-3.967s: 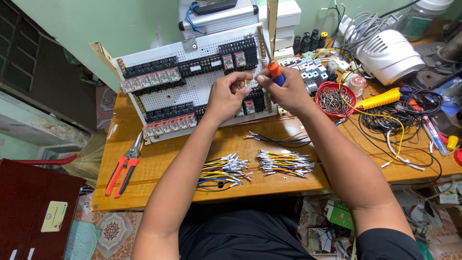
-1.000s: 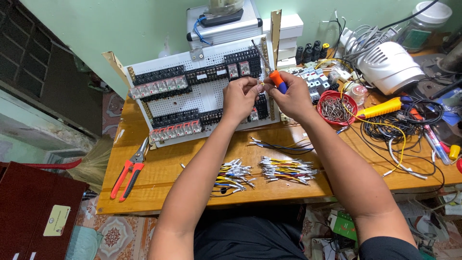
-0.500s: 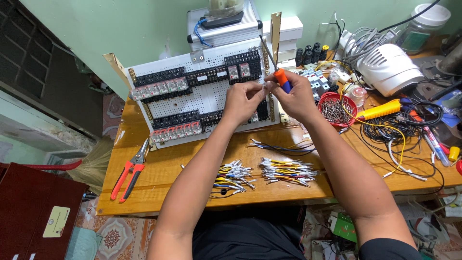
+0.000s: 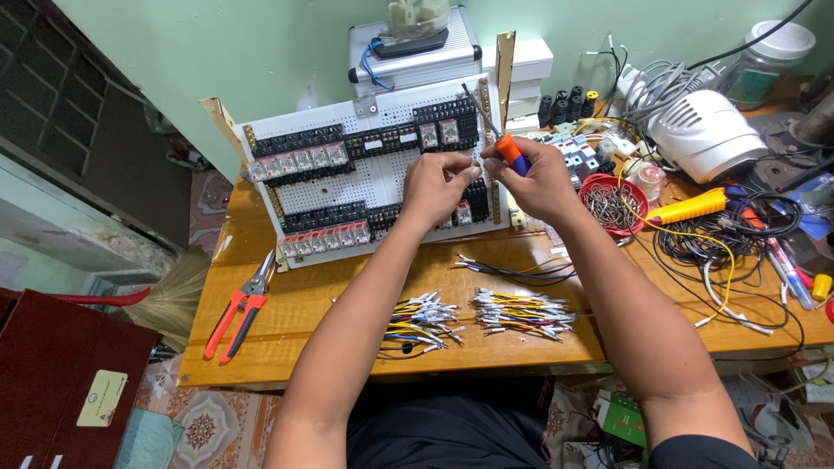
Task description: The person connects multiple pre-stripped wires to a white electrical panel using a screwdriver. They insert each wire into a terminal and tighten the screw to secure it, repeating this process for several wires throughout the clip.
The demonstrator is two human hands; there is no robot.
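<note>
- R hand (image 4: 534,178) grips orange-handled screwdriver (image 4: 497,139), tip up at white perforated panel (image 4: 365,187).
- L hand (image 4: 437,187) just beside it, fingers pinched at the panel; what they pinch too small to tell.
- Two bundles of cut wires (image 4: 473,314) on wooden table (image 4: 304,300), near edge.
- Red pliers (image 4: 239,304) far left.
- Red bowl (image 4: 608,204) right of R hand.
</note>
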